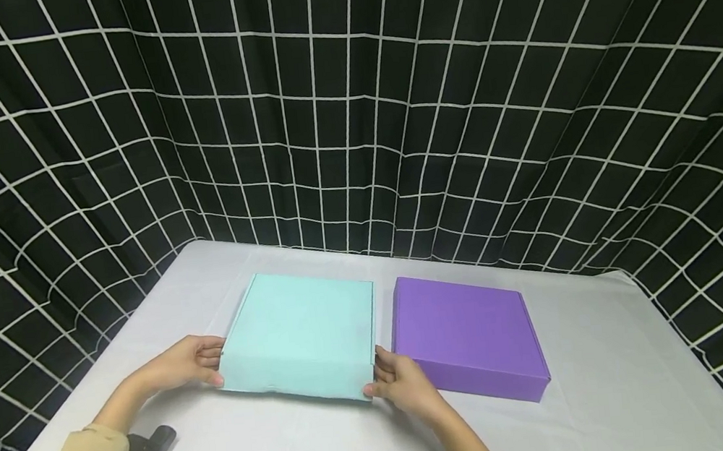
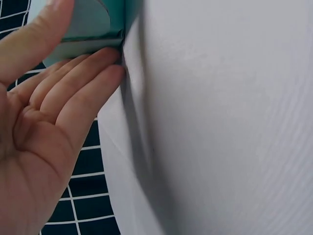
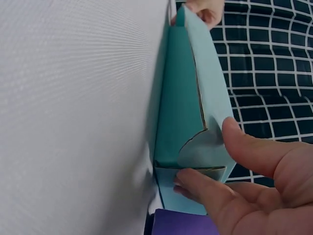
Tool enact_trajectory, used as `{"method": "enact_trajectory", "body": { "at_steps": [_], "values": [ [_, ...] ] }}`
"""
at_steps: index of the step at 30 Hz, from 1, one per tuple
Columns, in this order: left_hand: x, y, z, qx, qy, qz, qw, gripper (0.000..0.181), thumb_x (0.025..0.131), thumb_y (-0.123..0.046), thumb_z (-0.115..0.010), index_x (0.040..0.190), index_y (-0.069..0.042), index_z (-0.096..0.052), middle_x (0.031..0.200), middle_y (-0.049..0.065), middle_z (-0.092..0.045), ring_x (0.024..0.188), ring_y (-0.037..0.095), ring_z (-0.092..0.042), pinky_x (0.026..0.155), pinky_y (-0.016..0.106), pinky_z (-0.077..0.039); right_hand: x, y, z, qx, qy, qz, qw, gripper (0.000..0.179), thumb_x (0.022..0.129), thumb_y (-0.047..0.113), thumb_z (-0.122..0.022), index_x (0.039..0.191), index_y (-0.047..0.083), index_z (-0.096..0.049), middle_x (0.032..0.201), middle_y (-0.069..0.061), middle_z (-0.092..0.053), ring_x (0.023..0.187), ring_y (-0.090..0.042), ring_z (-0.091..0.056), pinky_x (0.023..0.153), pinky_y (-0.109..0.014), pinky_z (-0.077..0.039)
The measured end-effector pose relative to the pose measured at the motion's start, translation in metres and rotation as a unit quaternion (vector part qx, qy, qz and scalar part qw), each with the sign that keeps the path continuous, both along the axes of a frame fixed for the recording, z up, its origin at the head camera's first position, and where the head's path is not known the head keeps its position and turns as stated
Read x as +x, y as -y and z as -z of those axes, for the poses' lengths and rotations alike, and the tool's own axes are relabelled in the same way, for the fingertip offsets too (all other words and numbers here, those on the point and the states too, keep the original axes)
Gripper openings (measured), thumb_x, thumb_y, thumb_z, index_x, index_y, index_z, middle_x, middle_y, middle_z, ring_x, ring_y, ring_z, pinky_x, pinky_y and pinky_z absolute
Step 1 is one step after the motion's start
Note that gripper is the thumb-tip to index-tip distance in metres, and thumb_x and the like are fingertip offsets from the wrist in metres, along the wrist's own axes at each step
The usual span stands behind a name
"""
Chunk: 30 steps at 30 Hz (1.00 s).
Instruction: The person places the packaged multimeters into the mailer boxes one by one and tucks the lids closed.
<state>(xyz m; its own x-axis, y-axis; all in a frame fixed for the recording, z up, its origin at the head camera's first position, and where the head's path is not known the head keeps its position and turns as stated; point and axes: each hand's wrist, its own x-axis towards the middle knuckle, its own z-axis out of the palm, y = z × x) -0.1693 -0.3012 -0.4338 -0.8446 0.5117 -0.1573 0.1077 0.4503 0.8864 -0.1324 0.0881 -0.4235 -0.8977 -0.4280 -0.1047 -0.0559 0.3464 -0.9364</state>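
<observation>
A mint-green cardboard box [image 1: 301,318] lies flat with its lid down over the top. In the right wrist view its front flap [image 3: 210,83] stands out from the front, showing a darker inside and a curved cut edge. My left hand [image 1: 185,362] holds the left front corner, fingers along the side wall and thumb by the flap. At the right front corner my right hand [image 1: 406,388] grips the box, thumb [image 3: 244,147] on the flap and fingers [image 3: 195,183] against the side. The left thumb [image 2: 39,39] overlaps the flap in the left wrist view.
Just right of the mint-green box lies a closed purple box [image 1: 470,338], close to my right hand. Both rest on a white-covered table [image 1: 245,447]. Black curtains [image 1: 337,111] with a white grid surround the table's back and sides. A dark device [image 1: 152,444] sits by my left sleeve.
</observation>
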Motion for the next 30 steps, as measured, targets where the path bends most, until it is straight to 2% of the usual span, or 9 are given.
{"method": "enact_trajectory", "body": {
  "at_steps": [6, 9, 13, 20, 25, 28, 30],
  "values": [
    [0.004, -0.003, 0.004, -0.015, -0.014, -0.038, 0.9991, 0.082, 0.075, -0.009, -0.081, 0.126, 0.033, -0.031, 0.126, 0.046, -0.046, 0.114, 0.054, -0.053, 0.091, 0.041, -0.054, -0.001, 0.005, 0.003, 0.084, -0.062, 0.021, 0.9943, 0.08, 0.081, 0.004, -0.074, 0.139, -0.023, -0.026, 0.143, -0.039, -0.03, 0.129, -0.05, -0.039, 0.101, -0.05, -0.043],
    [0.006, -0.006, 0.005, -0.032, -0.024, -0.058, 0.9975, 0.08, 0.075, -0.008, -0.08, 0.126, 0.032, -0.034, 0.124, 0.045, -0.048, 0.113, 0.053, -0.055, 0.091, 0.044, -0.054, -0.001, 0.008, 0.005, 0.107, -0.075, 0.026, 0.9911, 0.083, 0.079, 0.005, -0.076, 0.139, -0.024, -0.026, 0.144, -0.04, -0.028, 0.129, -0.052, -0.038, 0.101, -0.051, -0.042],
    [0.007, -0.009, 0.005, -0.05, -0.036, -0.076, 0.9952, 0.077, 0.075, -0.007, -0.08, 0.125, 0.031, -0.036, 0.122, 0.043, -0.05, 0.111, 0.051, -0.057, 0.089, 0.045, -0.055, -0.003, 0.009, 0.007, 0.099, -0.068, 0.025, 0.9925, 0.085, 0.078, 0.002, -0.075, 0.139, -0.025, -0.022, 0.146, -0.04, -0.025, 0.13, -0.051, -0.037, 0.101, -0.049, -0.042],
    [0.008, -0.016, 0.005, -0.063, -0.055, -0.099, 0.9915, 0.074, 0.072, -0.009, -0.081, 0.122, 0.029, -0.043, 0.118, 0.041, -0.055, 0.107, 0.049, -0.06, 0.085, 0.043, -0.057, -0.008, 0.014, 0.008, 0.035, -0.039, 0.025, 0.9983, 0.086, 0.076, -0.014, -0.071, 0.141, -0.025, -0.016, 0.147, -0.04, -0.022, 0.127, -0.049, -0.042, 0.095, -0.035, -0.05],
    [0.007, -0.019, 0.004, -0.068, -0.06, -0.117, 0.989, 0.069, 0.069, -0.004, -0.082, 0.119, 0.028, -0.046, 0.114, 0.04, -0.058, 0.103, 0.048, -0.062, 0.081, 0.039, -0.058, -0.01, 0.019, 0.008, 0.085, -0.075, 0.051, 0.9922, 0.079, 0.071, -0.014, -0.075, 0.136, -0.025, -0.031, 0.137, -0.04, -0.04, 0.118, -0.047, -0.053, 0.089, -0.036, -0.054],
    [0.006, -0.022, 0.001, -0.088, -0.066, -0.131, 0.9853, 0.067, 0.066, -0.002, -0.082, 0.116, 0.027, -0.048, 0.11, 0.038, -0.06, 0.099, 0.045, -0.065, 0.078, 0.036, -0.059, -0.01, 0.024, 0.007, 0.14, -0.12, 0.068, 0.9806, 0.067, 0.066, -0.013, -0.079, 0.126, -0.021, -0.049, 0.12, -0.037, -0.058, 0.108, -0.046, -0.061, 0.084, -0.043, -0.057],
    [0.005, -0.025, 0.0, -0.104, -0.074, -0.138, 0.9822, 0.065, 0.065, -0.002, -0.082, 0.114, 0.027, -0.05, 0.108, 0.037, -0.062, 0.097, 0.043, -0.067, 0.076, 0.035, -0.06, -0.01, 0.027, 0.005, 0.173, -0.145, 0.081, 0.9709, 0.056, 0.062, -0.013, -0.081, 0.113, -0.019, -0.058, 0.104, -0.034, -0.065, 0.094, -0.043, -0.066, 0.075, -0.044, -0.06]
  ]
}}
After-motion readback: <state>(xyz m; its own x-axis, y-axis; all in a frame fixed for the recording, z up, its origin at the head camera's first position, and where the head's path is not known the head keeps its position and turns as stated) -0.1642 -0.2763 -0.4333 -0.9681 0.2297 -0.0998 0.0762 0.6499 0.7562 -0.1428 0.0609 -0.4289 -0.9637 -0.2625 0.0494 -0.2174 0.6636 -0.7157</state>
